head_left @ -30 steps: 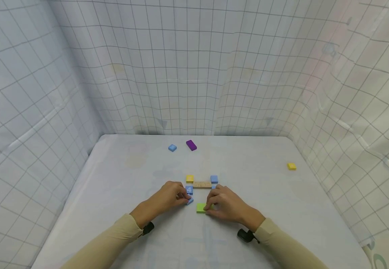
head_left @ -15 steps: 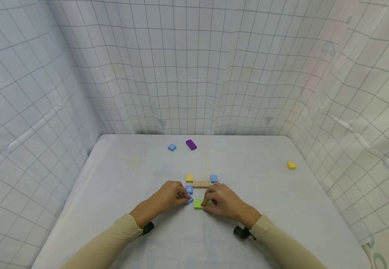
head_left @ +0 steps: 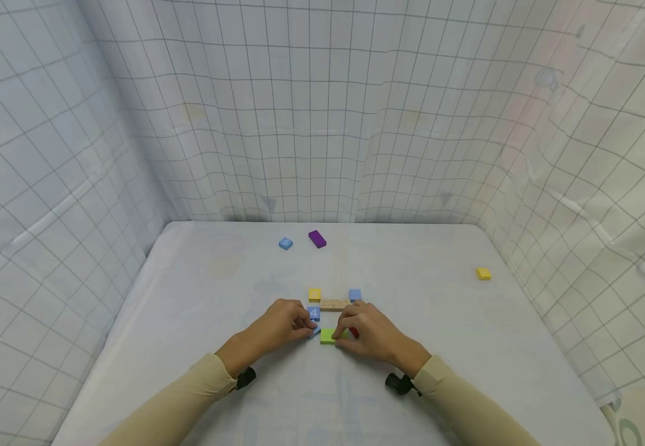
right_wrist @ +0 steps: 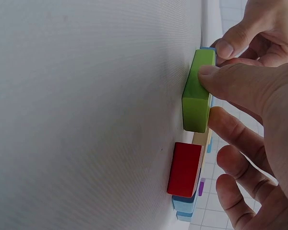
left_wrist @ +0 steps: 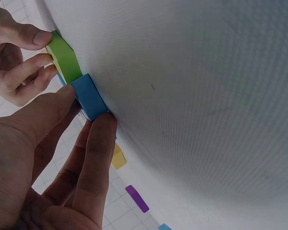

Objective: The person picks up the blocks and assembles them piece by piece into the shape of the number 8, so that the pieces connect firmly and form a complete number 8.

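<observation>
My left hand (head_left: 283, 325) pinches a small blue block (left_wrist: 90, 98) between thumb and fingertips, low at the cloth. In my right hand (head_left: 377, 334) is a bright green rectangular block (right_wrist: 198, 91), gripped with the thumb on its near side and a finger behind. The green block's end sits right at the blue block in the left wrist view. Just beyond the left fingers lies a blue tile marked 4 (head_left: 314, 313). A red block (right_wrist: 185, 170) rests beside the right hand, largely hidden by it from above.
Past the hands, a yellow tile (head_left: 314, 295), a wooden bar (head_left: 333, 305) and a blue block (head_left: 355, 295) lie grouped. Farther back are a blue tile (head_left: 286, 243) and a purple block (head_left: 317, 239). Another yellow tile (head_left: 484, 273) lies far right. Gridded curtains (head_left: 322, 124) enclose the table.
My right hand has slid the green block left and slightly away from me, toward the blue block. The red block has come into sight beside that hand. My left hand has stayed still.
</observation>
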A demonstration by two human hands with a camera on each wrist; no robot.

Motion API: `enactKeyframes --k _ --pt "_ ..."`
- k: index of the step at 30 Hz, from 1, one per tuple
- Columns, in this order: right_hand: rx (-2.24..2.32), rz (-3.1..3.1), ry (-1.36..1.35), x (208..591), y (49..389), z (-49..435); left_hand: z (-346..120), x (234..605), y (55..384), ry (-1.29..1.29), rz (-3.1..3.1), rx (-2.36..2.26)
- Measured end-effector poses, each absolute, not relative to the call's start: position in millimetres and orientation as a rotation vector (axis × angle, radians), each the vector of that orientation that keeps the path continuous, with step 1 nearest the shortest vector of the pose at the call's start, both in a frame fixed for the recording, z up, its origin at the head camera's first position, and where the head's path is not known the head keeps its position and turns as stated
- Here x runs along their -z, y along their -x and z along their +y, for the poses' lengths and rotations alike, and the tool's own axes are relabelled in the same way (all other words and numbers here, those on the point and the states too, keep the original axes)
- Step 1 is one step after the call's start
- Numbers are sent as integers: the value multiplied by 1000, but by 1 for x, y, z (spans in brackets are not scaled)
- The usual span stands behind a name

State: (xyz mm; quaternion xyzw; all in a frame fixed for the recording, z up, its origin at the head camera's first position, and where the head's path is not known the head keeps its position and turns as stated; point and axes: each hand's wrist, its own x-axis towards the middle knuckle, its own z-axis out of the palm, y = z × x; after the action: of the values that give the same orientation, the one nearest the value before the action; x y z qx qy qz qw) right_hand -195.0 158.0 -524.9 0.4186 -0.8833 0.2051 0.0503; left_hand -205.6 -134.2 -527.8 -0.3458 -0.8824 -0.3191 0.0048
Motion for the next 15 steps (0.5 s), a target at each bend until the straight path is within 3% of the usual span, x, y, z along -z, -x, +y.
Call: enactKeyframes --k 15 --pt "-640 -2692 -1271 525 194 159 -133 541 212 1028 -2809 1005"
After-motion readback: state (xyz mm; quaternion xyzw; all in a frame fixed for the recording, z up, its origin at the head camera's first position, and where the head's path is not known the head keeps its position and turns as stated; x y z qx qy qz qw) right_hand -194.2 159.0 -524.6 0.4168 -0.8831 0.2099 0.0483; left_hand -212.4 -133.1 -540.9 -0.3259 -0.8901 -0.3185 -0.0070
